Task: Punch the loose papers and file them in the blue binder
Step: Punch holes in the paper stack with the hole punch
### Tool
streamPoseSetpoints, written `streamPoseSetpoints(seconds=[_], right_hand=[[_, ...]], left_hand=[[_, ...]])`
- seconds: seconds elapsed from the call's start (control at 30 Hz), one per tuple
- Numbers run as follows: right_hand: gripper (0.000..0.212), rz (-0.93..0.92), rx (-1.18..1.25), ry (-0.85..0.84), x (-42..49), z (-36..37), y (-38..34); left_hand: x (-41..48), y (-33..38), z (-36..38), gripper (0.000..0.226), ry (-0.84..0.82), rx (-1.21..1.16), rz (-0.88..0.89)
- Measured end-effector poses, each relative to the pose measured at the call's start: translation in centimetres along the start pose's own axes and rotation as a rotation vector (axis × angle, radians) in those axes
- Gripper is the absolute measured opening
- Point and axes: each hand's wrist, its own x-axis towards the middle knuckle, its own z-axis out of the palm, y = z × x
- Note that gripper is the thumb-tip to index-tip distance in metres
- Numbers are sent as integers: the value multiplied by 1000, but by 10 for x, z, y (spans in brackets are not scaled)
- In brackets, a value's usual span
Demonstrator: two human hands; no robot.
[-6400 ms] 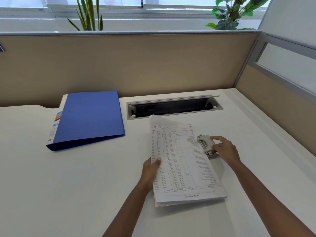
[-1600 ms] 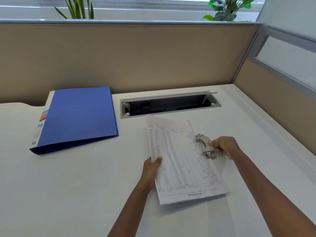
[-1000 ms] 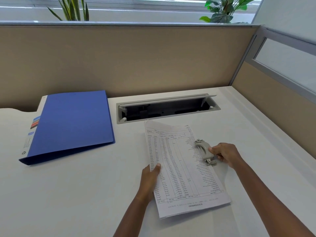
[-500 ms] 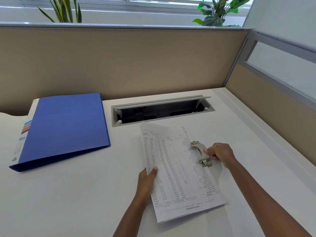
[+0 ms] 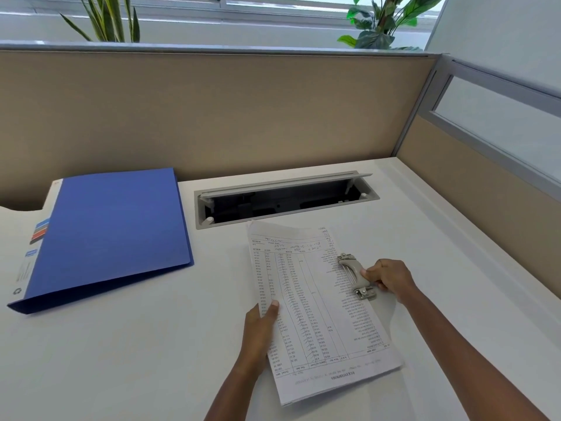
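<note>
- Paper, thin and floppy: the loose papers (image 5: 315, 299) lie mid-desk (image 5: 121, 360), toward the near edge, and I judge them light and likely to fan apart.
- I see the left hand (image 5: 261, 329) holding their left edge, thumb on top; I'd hold there.
- Curled fingers of the right hand (image 5: 391, 279) grip the grey hole punch (image 5: 355, 276) at their right edge.
- Stiff and closed, the blue binder (image 5: 115, 232) lies near the far left corner.

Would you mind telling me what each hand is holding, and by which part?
The left hand holds the papers at their left edge, thumb on top; the right hand grips the hole punch by its handle.
</note>
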Motion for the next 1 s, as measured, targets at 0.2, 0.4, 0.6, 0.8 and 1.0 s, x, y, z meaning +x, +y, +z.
streamPoseSetpoints(seconds=[0.2, 0.4, 0.6, 0.8, 1.0], right_hand=[[36, -14, -23, 4, 0, 0, -1], [35, -6, -33, 15, -3, 0, -2], [33, -52, -86, 75, -15, 5, -12], [26, -5, -56, 113, -30, 6, -24], [29, -65, -194, 198, -39, 14, -32]], left_hand=[[1, 1, 0, 27, 11, 3, -10], [3, 1, 1, 25, 24, 30, -2], [2, 1, 3, 27, 48, 31, -2], [-2, 9, 1, 29, 7, -14, -65], [-10, 23, -10, 29, 68, 15, -5]])
